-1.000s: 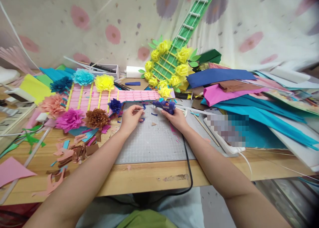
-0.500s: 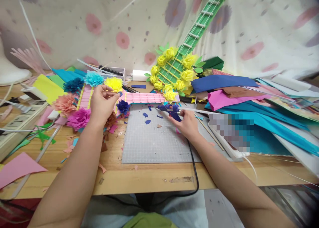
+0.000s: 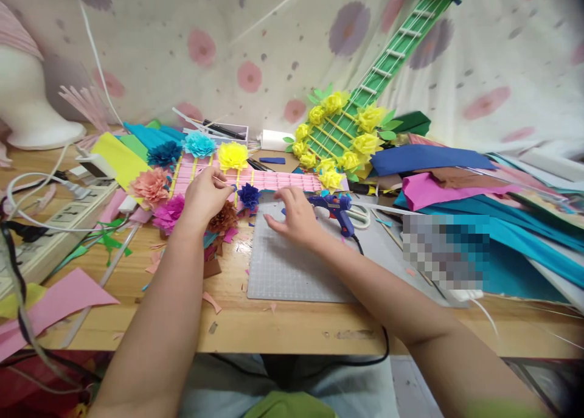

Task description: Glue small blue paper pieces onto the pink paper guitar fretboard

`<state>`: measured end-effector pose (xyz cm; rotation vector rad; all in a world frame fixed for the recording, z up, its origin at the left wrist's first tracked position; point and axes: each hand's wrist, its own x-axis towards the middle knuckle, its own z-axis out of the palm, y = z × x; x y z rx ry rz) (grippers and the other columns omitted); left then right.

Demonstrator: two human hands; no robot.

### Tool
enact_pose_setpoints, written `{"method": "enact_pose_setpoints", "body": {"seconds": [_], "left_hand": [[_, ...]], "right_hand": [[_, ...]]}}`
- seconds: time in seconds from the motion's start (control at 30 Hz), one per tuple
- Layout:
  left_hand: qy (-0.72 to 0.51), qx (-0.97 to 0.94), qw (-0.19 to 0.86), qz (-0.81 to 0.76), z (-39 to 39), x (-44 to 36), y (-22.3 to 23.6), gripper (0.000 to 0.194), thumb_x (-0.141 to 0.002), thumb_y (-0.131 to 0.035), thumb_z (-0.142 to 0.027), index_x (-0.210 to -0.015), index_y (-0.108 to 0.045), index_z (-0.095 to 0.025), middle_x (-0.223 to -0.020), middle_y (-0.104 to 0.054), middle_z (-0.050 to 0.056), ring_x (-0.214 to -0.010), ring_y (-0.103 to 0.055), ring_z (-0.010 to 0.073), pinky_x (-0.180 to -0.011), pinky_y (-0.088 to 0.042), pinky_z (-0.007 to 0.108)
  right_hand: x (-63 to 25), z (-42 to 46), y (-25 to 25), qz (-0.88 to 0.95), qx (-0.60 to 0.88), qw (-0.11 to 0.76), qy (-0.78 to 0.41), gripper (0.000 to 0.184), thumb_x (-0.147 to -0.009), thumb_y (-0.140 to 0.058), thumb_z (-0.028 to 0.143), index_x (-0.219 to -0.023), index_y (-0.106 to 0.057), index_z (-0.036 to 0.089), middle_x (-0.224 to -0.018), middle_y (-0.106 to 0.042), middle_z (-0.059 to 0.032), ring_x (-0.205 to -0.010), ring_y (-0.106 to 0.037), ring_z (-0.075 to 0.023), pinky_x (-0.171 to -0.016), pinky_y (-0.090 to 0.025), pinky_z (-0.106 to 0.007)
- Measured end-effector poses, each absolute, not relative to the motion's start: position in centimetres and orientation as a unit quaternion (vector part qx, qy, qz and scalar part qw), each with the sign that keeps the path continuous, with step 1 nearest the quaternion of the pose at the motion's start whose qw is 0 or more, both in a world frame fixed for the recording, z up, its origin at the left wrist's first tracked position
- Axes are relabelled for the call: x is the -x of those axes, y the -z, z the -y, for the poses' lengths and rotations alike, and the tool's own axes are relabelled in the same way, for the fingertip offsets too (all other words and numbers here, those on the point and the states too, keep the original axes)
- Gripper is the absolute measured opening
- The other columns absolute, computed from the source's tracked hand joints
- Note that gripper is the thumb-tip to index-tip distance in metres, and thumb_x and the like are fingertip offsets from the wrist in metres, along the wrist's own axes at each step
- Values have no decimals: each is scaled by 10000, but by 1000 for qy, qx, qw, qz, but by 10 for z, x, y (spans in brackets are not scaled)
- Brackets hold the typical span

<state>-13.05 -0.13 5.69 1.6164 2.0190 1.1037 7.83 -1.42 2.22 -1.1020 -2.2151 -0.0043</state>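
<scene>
My left hand (image 3: 206, 194) is closed in a pinch on a small blue paper piece (image 3: 233, 187), held over the pink paper guitar (image 3: 274, 179). It sits between the yellow flower (image 3: 232, 155) and the dark blue flower (image 3: 249, 196). My right hand (image 3: 294, 218) lies open, fingers stretched out low over the far left part of the grey cutting mat (image 3: 292, 272). The blue glue gun (image 3: 335, 206) lies on the mat just right of that hand, untouched.
Paper flowers ring the pink guitar's body. A green paper guitar (image 3: 365, 101) leans on the spotted cloth. Stacked coloured sheets (image 3: 438, 181) fill the right side. A power strip (image 3: 55, 229) with cables and a white stand (image 3: 31, 101) are at the left. The gun's black cord (image 3: 383, 345) hangs over the table edge.
My left hand carried the small blue piece from the mat to the pink guitar. My right hand let go of the glue gun and moved left over the mat. The view shifted left.
</scene>
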Motion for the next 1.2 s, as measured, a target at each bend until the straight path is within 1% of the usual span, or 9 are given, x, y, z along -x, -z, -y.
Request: {"method": "enact_pose_setpoints", "body": {"seconds": [0.1, 0.2, 0.3, 0.47, 0.73, 0.87, 1.0, 1.2], "left_hand": [[-393, -558, 158, -714, 2, 132, -55, 225, -609, -655, -214, -776, -504, -215, -669, -571, -27, -686, -571, 163, -704, -421, 281], [-400, -544, 156, -721, 3, 133, -55, 221, -617, -639, -208, -781, -490, -212, -675, -559, -30, -682, -566, 157, -706, -418, 278], [-400, -537, 152, -727, 3, 132, -55, 212, -623, -629, -210, -781, -488, -208, -688, -556, -27, -690, -565, 157, -714, -418, 283], [-392, -534, 159, -732, 2, 132, -54, 218, -617, -631, -208, -789, -498, -206, -707, -563, -19, -703, -569, 161, -717, -424, 286], [-373, -544, 160, -734, -4, 134, -48, 250, -608, -650, -260, -806, -508, -204, -712, -573, -22, -714, -574, 162, -711, -423, 284], [-372, -548, 170, -730, -6, 136, -45, 270, -598, -665, -296, -807, -523, -200, -685, -570, -29, -695, -571, 158, -676, -415, 275], [-367, -542, 171, -736, -7, 137, -44, 270, -583, -666, -274, -800, -525, -198, -681, -571, -31, -673, -557, 148, -652, -399, 266], [-339, -539, 187, -748, -2, 132, -50, 214, -575, -639, -236, -754, -528, -202, -651, -561, -35, -657, -541, 148, -626, -378, 261]], "right_hand": [[-45, -6, -17, 845, 410, 343, 1, 488, -736, -580, 399, -1131, -473, 133, -1168, -484, -166, -1108, -430, -272, -942, -357, -396], [-26, -18, -8, 838, 414, 356, 8, 543, -744, -556, 402, -1196, -439, 126, -1225, -441, -176, -1171, -383, -289, -994, -314, -428], [-19, -20, -3, 829, 414, 375, 15, 541, -748, -542, 387, -1212, -438, 128, -1225, -446, -170, -1162, -387, -286, -1001, -309, -431], [-15, -18, 1, 827, 413, 380, 32, 520, -750, -536, 337, -1217, -456, 122, -1201, -466, -161, -1143, -400, -278, -1002, -317, -416], [-14, -28, 7, 813, 407, 414, 31, 490, -779, -538, 368, -1200, -460, 127, -1200, -479, -160, -1141, -414, -278, -998, -329, -433], [-14, -31, 7, 812, 407, 418, 31, 489, -780, -550, 367, -1192, -467, 118, -1185, -485, -163, -1128, -422, -275, -996, -339, -423], [-15, -31, 6, 803, 425, 419, 8, 476, -772, -558, 344, -1187, -467, 128, -1183, -485, -158, -1124, -428, -274, -990, -348, -419], [-16, -32, 8, 792, 423, 438, -39, 451, -766, -544, 318, -1169, -452, 139, -1182, -484, -164, -1142, -420, -274, -994, -352, -439]]}}
